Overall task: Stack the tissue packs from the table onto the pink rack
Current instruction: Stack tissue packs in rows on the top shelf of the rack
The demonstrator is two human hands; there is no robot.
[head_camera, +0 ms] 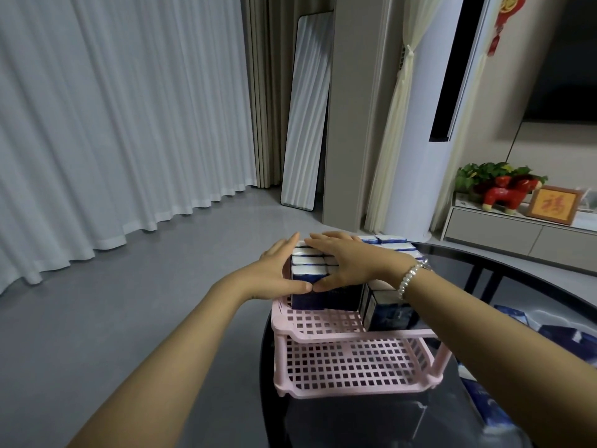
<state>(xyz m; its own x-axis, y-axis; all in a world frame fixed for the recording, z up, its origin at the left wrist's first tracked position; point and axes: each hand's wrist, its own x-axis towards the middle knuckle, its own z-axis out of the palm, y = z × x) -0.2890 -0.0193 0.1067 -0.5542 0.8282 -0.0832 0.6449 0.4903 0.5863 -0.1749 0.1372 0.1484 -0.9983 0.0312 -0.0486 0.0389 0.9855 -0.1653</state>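
Note:
A pink two-tier rack stands on the dark glass table. Several blue-and-white tissue packs stand upright in rows on its top tier. My left hand lies with straight fingers along the left side of the front block of packs. My right hand, with a bead bracelet on its wrist, lies flat over the top of the same block. Both thumbs meet on the block's front face. The lower tier holds nothing that I can see.
More loose tissue packs lie on the table at the right, partly behind my right forearm. Beyond the table is grey floor, a leaning mirror, a white curtain and a low cabinet with ornaments.

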